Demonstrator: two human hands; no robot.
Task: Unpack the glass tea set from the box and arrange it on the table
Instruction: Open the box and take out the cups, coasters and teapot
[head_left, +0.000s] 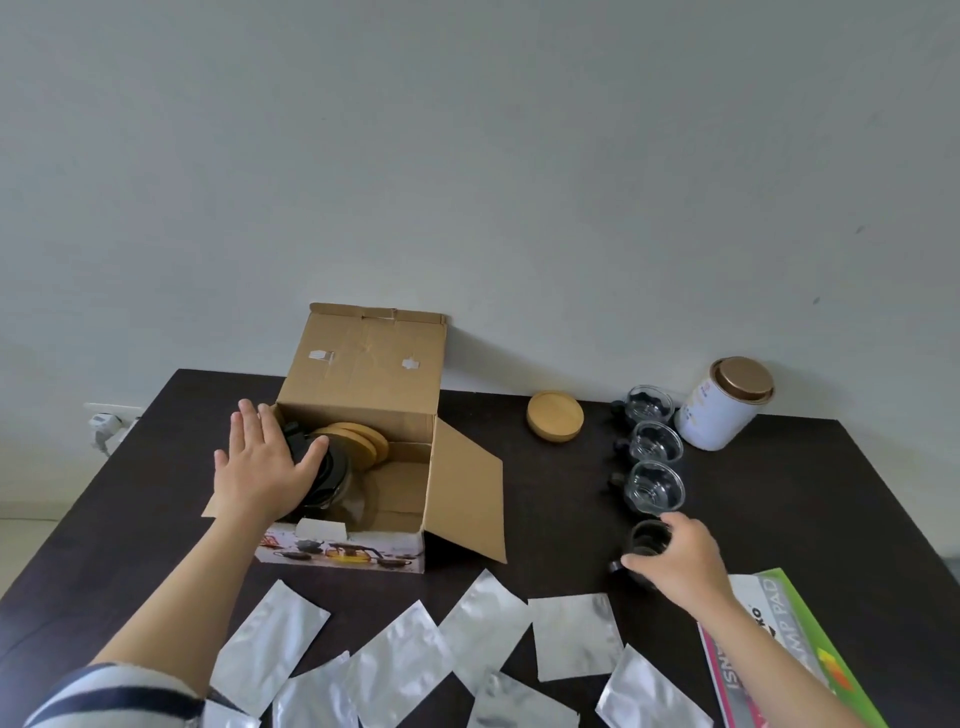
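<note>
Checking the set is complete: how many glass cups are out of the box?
4: three glass cups in a row beside the white canister, a fourth in the right hand. More may be boxed.

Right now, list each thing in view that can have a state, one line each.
box: open, flaps out, on the table
teapot: inside the box, under the left hand
left hand: fingers straight, resting on the teapot
right hand: grips the fourth cup
fourth cup: upright, nearest in the row
three cups: upright, empty
wooden coaster: flat on the table
white canister: lidded
</note>
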